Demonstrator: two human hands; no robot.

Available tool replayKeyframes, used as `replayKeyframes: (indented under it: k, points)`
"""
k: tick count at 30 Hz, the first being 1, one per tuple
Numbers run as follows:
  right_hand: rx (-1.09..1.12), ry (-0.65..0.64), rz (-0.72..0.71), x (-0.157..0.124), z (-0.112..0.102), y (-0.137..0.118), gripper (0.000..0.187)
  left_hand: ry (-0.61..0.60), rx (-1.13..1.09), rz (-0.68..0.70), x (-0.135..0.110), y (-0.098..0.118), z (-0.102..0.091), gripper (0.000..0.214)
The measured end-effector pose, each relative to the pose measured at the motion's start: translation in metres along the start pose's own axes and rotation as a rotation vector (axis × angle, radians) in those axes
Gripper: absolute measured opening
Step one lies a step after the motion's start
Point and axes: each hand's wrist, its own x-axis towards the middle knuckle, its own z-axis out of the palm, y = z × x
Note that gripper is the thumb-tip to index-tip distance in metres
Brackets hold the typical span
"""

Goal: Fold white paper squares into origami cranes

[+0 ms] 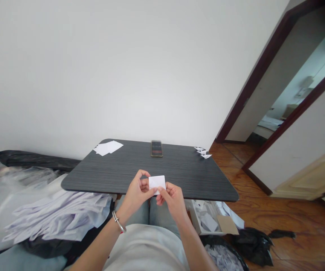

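Between my two hands, just above the near edge of the dark table (117, 169), is a small folded white piece of paper (157, 182). My left hand (139, 188) grips its left side, thumb on the lower edge. The right side is pinched by my right hand (172, 195), whose thumb presses near the bottom. Fingers behind the paper are partly hidden. At the far left of the table lie loose white sheets (108, 147). Several small folded paper shapes (203, 152) stand in a row at the far right.
A phone (156, 148) lies at the table's back edge, by the white wall. Folded white cloth (63, 214) is piled at the left. Below right are a box of papers (207, 218), a black bag of paper pieces (223, 258) and another black bag (254, 242) on the wooden floor.
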Motion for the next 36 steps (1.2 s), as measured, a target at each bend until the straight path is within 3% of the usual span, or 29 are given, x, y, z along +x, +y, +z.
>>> replayKeyframes:
  k: [15, 30, 36]
  points:
    - [0.002, -0.027, 0.044, 0.000, -0.002, 0.001, 0.031, -0.045, -0.035, -0.113, 0.002, 0.000, -0.014, 0.045]
    - [-0.016, -0.033, 0.031, 0.002, -0.007, 0.003, 0.030, -0.032, -0.081, -0.128, -0.001, 0.013, -0.015, 0.039]
    - [-0.005, -0.041, 0.027, 0.001, -0.003, 0.004, 0.029, -0.031, -0.071, -0.112, 0.002, 0.005, -0.013, 0.041]
